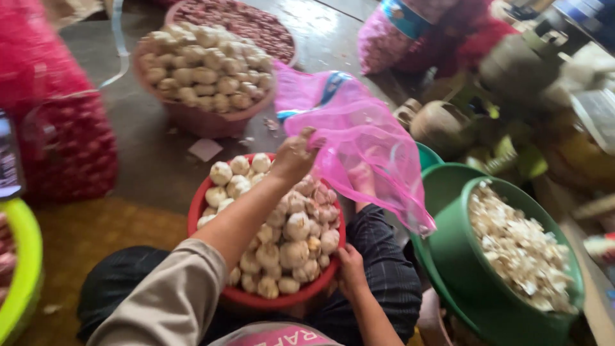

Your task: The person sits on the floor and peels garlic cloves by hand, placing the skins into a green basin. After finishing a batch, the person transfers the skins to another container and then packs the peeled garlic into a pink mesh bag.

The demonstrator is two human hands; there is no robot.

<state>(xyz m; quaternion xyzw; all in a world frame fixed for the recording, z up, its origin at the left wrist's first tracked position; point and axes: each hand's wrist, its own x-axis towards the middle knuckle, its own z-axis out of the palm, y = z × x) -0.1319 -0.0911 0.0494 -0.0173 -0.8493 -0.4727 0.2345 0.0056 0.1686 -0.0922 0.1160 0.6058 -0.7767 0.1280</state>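
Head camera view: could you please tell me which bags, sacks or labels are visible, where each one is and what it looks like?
Pink mesh bag: centre, held up by the left hand; limp, with a blue label band.
Red mesh sack: left edge, bulging, full.
Pink mesh sack: top right, rounded, with a blue band.

We see pink mesh bag [359,138] at centre, toward 1 o'clock, limp and see-through, with blue-white label band [330,86] near its top; left hand [295,154] grips its lower edge. Second pink mesh sack [384,45] at 12 to 1 o'clock, full, with blue label band [403,16] across top. Big red mesh sack [61,138] at 9 to 10 o'clock, bulging, blurred. Dark screen-like strip [8,157] at 9 o'clock edge; we cannot tell what it is.
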